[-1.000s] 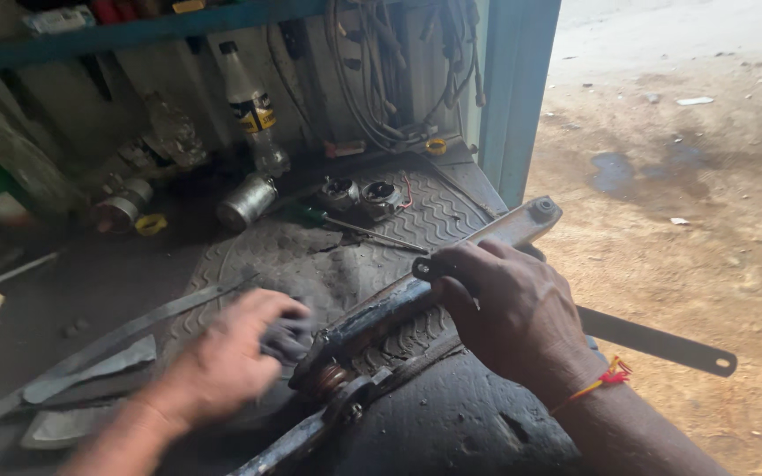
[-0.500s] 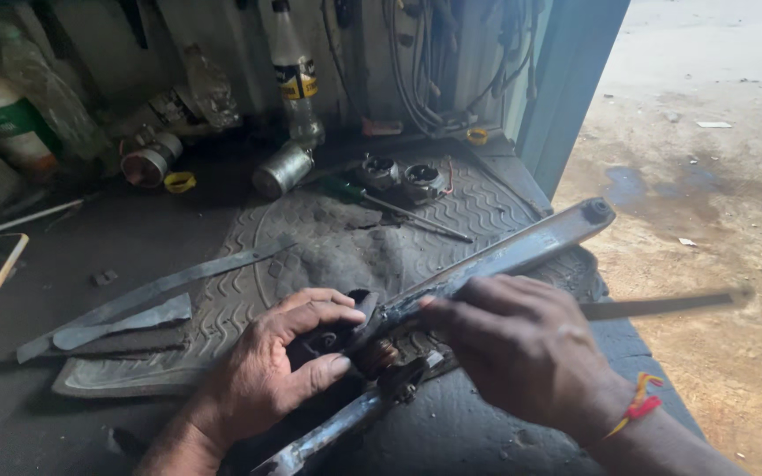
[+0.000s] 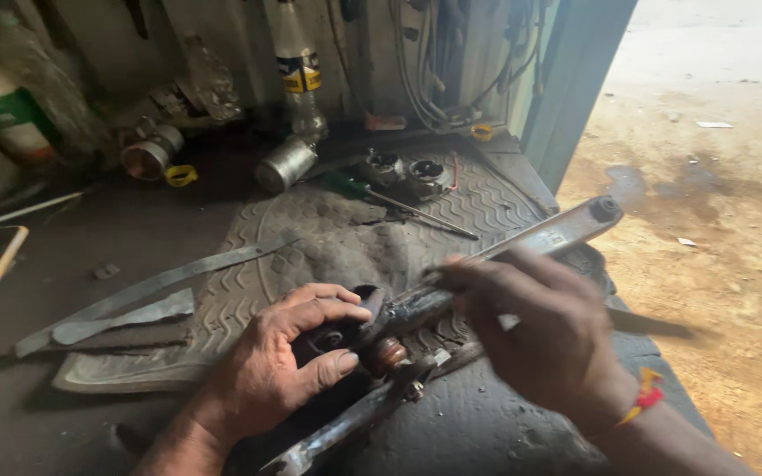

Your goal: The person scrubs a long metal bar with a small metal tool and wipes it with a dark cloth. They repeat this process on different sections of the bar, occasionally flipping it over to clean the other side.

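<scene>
On the ribbed rubber mat (image 3: 328,238), the left hand (image 3: 280,366) has its fingers clamped around the metal arm's (image 3: 522,247) rusty near end, while the blurred right hand (image 3: 540,330), grip unclear, hovers over its up-right-running shaft.

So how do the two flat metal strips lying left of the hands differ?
The longer strip is narrow and runs from the bare floor up onto the rubber mat; the shorter strip is wider and lies just below it, barely reaching the mat. Both are dull grey, flat and slant the same way, clear of the left hand.
</scene>
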